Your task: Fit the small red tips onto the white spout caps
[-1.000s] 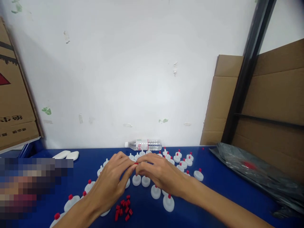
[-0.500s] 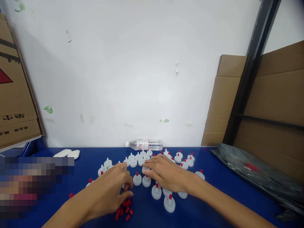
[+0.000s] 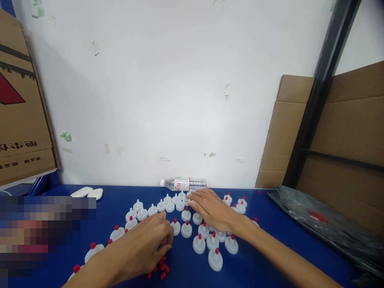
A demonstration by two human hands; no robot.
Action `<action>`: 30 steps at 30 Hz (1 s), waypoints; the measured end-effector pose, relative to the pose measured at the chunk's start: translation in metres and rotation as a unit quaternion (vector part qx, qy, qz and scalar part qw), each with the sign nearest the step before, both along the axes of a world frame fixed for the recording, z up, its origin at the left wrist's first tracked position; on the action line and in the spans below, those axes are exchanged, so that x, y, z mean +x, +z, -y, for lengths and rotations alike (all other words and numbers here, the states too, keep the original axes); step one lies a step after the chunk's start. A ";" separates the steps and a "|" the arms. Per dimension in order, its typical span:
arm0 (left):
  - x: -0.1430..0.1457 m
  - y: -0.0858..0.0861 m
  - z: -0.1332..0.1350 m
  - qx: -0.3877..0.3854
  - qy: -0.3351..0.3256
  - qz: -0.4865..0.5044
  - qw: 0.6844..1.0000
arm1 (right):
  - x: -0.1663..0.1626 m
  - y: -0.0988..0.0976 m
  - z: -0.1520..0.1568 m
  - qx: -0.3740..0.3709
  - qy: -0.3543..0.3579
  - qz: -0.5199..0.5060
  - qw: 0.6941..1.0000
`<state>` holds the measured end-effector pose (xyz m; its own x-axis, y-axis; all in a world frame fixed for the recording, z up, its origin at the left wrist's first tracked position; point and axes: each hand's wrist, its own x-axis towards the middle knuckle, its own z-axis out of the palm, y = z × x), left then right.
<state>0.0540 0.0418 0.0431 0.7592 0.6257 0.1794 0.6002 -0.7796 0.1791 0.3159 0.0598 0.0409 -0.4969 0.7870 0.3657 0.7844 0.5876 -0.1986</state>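
Note:
My left hand (image 3: 151, 244) is closed, fingers curled toward the thumb, just above a small pile of red caps (image 3: 163, 269); what it may pinch is hidden. Over the back of the group of white nozzle lids, my right hand (image 3: 208, 208) stretches its fingers out flat. Its fingertips are beside a white lid with a bare spout (image 3: 180, 205). Below the right hand stands a red-tipped lid (image 3: 186, 215), and several more, such as a nearer red-tipped lid (image 3: 215, 261), stand around it. Bare-spouted lids form a row at the back left.
A clear plastic bottle (image 3: 183, 184) lies along the wall. Two white oval objects (image 3: 87, 193) rest at the back left. Grey plastic bags (image 3: 312, 216) lie at right beside cardboard (image 3: 345, 136). A large carton (image 3: 27, 116) stands left on the blue table (image 3: 186, 272).
My right hand has moved back and slightly right, leaving a red-tipped lid standing where its fingers were. My left hand has shifted slightly right and its fingers have curled in. The view has tilted slightly.

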 end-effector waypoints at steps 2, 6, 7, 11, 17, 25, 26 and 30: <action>0.002 0.003 0.000 0.014 -0.014 0.013 1.000 | -0.003 -0.003 -0.003 -0.012 -0.007 0.000 1.000; 0.005 0.002 -0.006 0.051 -0.039 0.042 0.997 | -0.006 -0.011 -0.009 -0.037 -0.013 0.006 0.999; 0.005 0.000 -0.008 0.061 -0.044 0.050 0.996 | -0.005 -0.013 -0.010 -0.042 -0.013 0.007 0.999; 0.003 -0.009 -0.017 0.108 -0.056 0.091 0.988 | -0.003 -0.013 -0.009 -0.038 -0.008 0.002 0.999; -0.001 -0.011 -0.023 0.171 -0.031 0.188 0.967 | -0.010 0.006 -0.003 0.058 -0.059 -0.059 0.995; 0.005 0.002 -0.016 0.140 0.075 0.321 0.934 | -0.022 0.007 0.010 0.080 0.001 -0.077 0.994; 0.006 0.004 -0.015 0.130 0.079 0.331 0.931 | -0.024 0.007 0.013 0.079 0.021 -0.075 0.994; 0.009 0.005 -0.012 0.096 0.081 0.354 0.927 | -0.032 0.009 0.024 0.086 0.075 -0.079 0.990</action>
<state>0.0632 0.0537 0.0485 0.3076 0.6267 0.7160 0.4976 -0.7473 0.4403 0.2841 0.0362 0.0494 -0.5290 0.6282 0.5705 0.6535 0.7304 -0.1983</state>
